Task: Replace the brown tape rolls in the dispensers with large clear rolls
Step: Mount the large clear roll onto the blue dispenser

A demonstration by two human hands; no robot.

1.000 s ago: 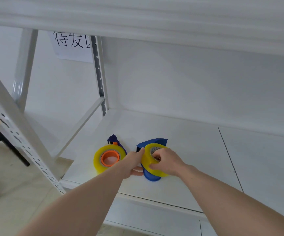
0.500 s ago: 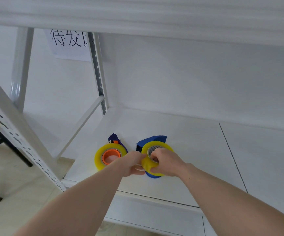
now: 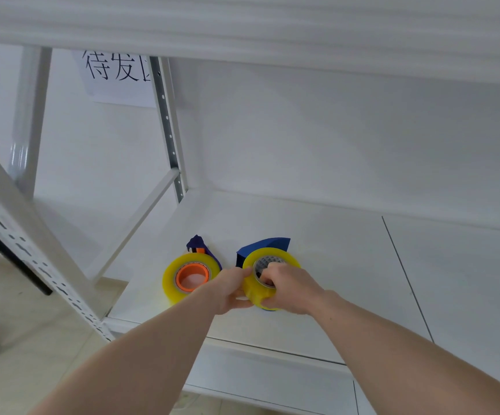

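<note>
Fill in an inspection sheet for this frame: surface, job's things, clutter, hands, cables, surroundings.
Surface: white shelf.
Job's things: left roll, yellowish, orange core, on left dispenser; right roll on blue right dispenser.
Clutter: nothing seen.
Hands: left hand touches the right roll's side; right hand grips it, fingers in the core.
Cables: nothing seen.
Surroundings: rack post, paper sign, upper shelf.

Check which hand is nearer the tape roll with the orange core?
Left. The left hand lies just right of the orange-core roll, pressed against the other roll; the right hand grips that other roll from its far side.
</note>
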